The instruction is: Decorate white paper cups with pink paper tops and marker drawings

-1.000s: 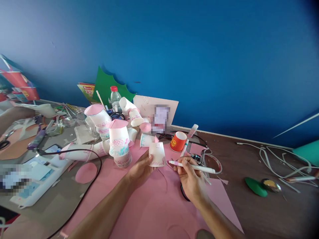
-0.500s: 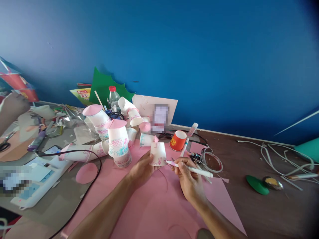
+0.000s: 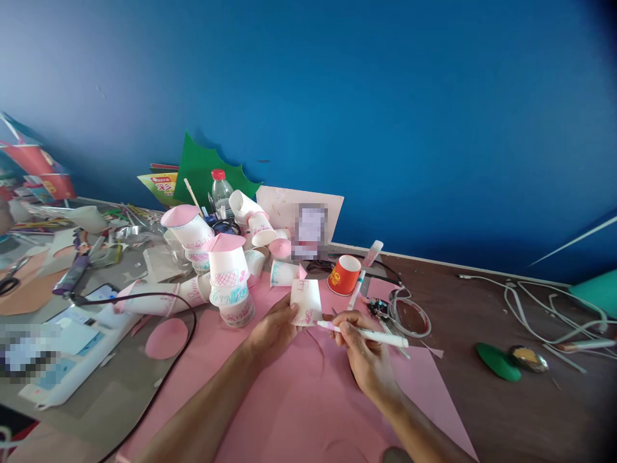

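Observation:
My left hand (image 3: 276,328) is closed around the left side of a white paper cup (image 3: 306,299), which is upside down and carries pink marker drawings along its lower rim and a small outline near the top. In my right hand (image 3: 364,347) is a white marker pen (image 3: 380,335), its pink tip at the cup's lower right edge. Just left stands a tower of decorated paper cups (image 3: 230,292) with a pink cone roof (image 3: 224,242). Both hands are over a pink sheet (image 3: 289,405).
Behind the cup stand a red paper cup (image 3: 343,275) and another marker (image 3: 357,289). More decorated cups (image 3: 190,231) and a bottle (image 3: 222,193) are at the back left. A black cable (image 3: 190,334) crosses the left side; white cables (image 3: 525,302) lie right. Scissors (image 3: 12,276) rest far left.
The cup has turned in my left hand, so its drawing shows from another side. The pen tip has shifted slightly down and left. Another person's hand at far left has almost left view.

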Motion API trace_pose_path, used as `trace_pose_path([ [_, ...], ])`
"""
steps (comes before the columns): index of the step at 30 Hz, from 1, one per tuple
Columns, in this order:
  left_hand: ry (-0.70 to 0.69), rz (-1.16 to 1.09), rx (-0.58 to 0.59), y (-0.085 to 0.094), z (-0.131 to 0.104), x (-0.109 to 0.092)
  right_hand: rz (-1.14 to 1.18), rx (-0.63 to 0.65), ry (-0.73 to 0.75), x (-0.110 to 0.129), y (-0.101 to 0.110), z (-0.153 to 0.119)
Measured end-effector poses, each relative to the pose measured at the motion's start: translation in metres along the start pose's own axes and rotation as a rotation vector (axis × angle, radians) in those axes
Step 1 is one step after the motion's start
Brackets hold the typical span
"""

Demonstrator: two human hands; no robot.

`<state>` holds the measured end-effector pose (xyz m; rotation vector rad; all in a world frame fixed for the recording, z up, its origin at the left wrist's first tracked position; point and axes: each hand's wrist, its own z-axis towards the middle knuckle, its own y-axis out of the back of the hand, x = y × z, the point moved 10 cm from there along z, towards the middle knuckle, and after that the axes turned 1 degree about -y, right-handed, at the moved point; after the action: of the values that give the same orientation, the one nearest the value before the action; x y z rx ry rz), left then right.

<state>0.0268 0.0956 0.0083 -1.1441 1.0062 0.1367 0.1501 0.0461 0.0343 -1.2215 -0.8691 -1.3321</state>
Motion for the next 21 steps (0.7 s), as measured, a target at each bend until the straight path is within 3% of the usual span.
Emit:
trace_pose_path([
  [7, 0.000, 0.012, 0.014, -0.002, 0.000, 0.000, 0.008, 0.000, 0.018, 0.003, 0.002, 0.001],
  [14, -0.021, 0.045, 0.021, -0.009, -0.001, -0.005, -0.134, 0.010, 0.075, 0.019, -0.003, 0.002],
  [21, -0.026, 0.058, 0.020, -0.008, -0.001, -0.004, -0.186, 0.034, 0.078, 0.020, -0.007, 0.002],
])
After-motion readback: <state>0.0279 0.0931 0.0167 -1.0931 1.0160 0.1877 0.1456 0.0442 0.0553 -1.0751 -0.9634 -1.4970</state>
